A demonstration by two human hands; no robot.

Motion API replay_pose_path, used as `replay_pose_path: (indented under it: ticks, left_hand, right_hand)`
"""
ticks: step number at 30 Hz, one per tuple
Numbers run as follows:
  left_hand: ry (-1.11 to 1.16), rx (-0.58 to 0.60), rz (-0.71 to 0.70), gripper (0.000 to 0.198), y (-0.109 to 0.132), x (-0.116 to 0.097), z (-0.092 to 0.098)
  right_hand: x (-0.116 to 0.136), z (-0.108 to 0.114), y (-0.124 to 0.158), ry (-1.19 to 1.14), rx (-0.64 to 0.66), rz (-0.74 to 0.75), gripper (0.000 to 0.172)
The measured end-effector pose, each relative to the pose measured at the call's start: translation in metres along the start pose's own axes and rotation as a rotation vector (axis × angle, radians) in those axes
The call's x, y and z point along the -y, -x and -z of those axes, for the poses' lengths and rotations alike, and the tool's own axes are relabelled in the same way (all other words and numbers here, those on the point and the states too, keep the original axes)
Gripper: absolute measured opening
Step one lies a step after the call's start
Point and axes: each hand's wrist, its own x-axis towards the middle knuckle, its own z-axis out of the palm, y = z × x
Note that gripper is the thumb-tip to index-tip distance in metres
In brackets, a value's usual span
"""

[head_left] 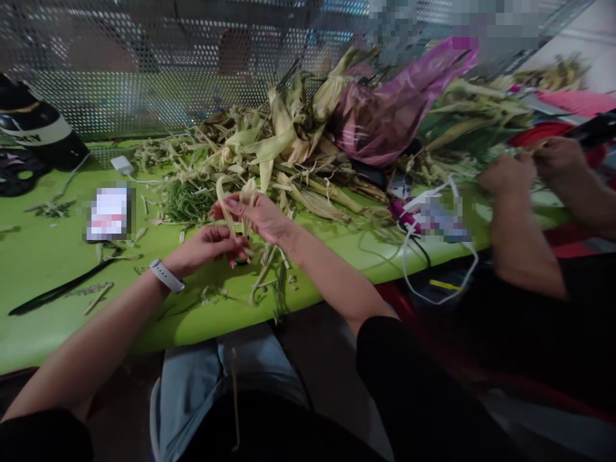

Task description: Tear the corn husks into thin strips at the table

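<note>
Hands (264, 217) pinching husk (221, 191), near table edge (202, 336)

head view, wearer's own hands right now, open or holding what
Left hand: closed, holding the lower ends of pale strips.
Right hand: closed, holding pale strips higher up.

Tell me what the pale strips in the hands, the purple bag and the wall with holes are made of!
Pale strips: probably corn husk, dull, matching the leafy husks heaped behind. Purple bag: thin, shiny plastic, seemingly, since it's crinkled and see-through. Wall with holes: likely metal, greyish, slightly shiny, though plastic could look similar.
</note>
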Motion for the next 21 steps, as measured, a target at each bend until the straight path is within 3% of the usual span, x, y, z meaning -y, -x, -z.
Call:
replay_pose_path:
  ticks: [4, 13, 18, 21]
  left_hand:
    - [0.181, -0.14, 0.008, 0.035, 0.0, -0.003, 0.003]
    - [0.023, -0.126, -0.041, 0.031, 0.0, -0.003, 0.006]
    - [0.204, -0.276, -0.047, 0.029, -0.002, -0.002, 0.003]
    - [0.309, -0.4, -0.094, 0.027, -0.003, -0.002, 0.005]
  right_hand:
    - [0.006, 0.014, -0.003, 0.018, -0.109, -0.08, 0.037]
    - [-0.012, 0.028, -0.014, 0.396, -0.406, 0.068, 0.057]
    - [-0.011, 0.033, -0.014, 0.382, -0.344, -0.03, 0.061]
    - [-0.005, 0.029, -0.008, 0.522, -0.263, -0.067, 0.059]
